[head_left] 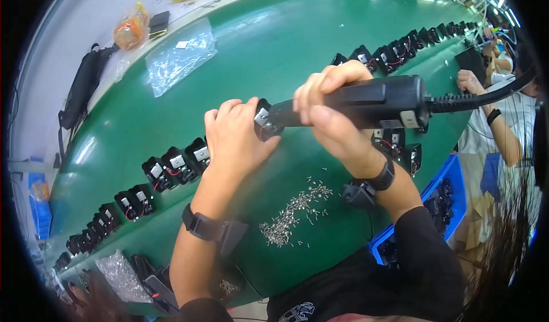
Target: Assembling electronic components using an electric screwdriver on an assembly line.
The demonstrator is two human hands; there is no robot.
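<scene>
My right hand [337, 113] is wrapped round a black corded electric screwdriver [380, 100], held nearly level with its nose toward the left. At that nose is a small black plastic housing [267, 132] with a silver metal plate. My left hand [237, 133] grips this housing from its left side, fingers closed along it. The screwdriver's tip meets the housing, but the exact contact point is hidden. A loose pile of small silver screws [283, 225] lies on the green table [274, 42] below my hands. More black housings with red wires [177, 165] stand in a row to the left.
Another row of housings [394, 53] runs toward the far right. A blue bin [457, 179] holding dark parts stands at the right edge. A clear plastic bag [183, 56] lies on the table's far side, and a bag of screws [123, 276] at lower left. A co-worker's hand [470, 82] is at right.
</scene>
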